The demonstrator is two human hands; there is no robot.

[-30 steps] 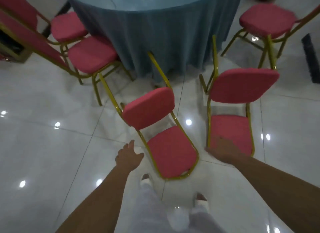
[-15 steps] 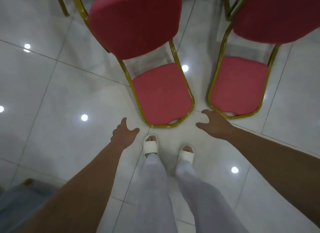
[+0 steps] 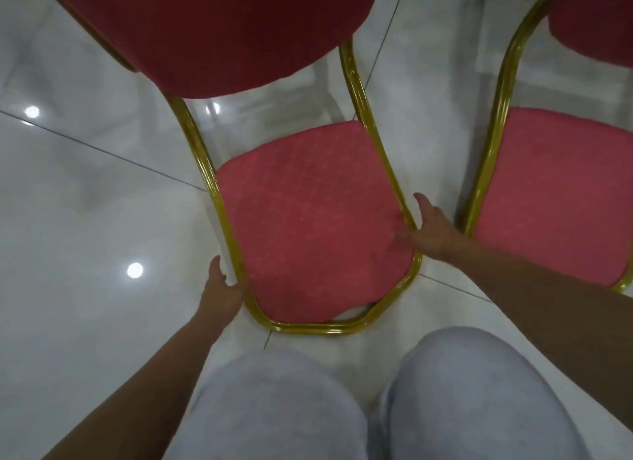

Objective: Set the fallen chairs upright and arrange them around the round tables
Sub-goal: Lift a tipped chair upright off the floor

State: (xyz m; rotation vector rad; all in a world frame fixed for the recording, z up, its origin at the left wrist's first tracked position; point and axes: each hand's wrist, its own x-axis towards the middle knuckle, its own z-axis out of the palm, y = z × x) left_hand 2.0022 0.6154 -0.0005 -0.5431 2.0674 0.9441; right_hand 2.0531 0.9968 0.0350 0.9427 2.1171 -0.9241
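I look down at the fallen chair (image 3: 308,226). It lies on the white floor (image 3: 85,185), right in front of my knees (image 3: 274,401). Its gold frame (image 3: 376,144) runs round the flat red pad, and the rounded end of the frame is just before my knees.

My left hand (image 3: 221,295) touches the left rail near that end. I cannot tell if its fingers curl round the rail. My right hand (image 3: 431,230) lies across the right rail with its fingers flat on the pad and its thumb spread wide.

A second chair (image 3: 555,199) lies just beside it on the right, with only a thin strip of floor between them. On the left there is lots of bare floor.
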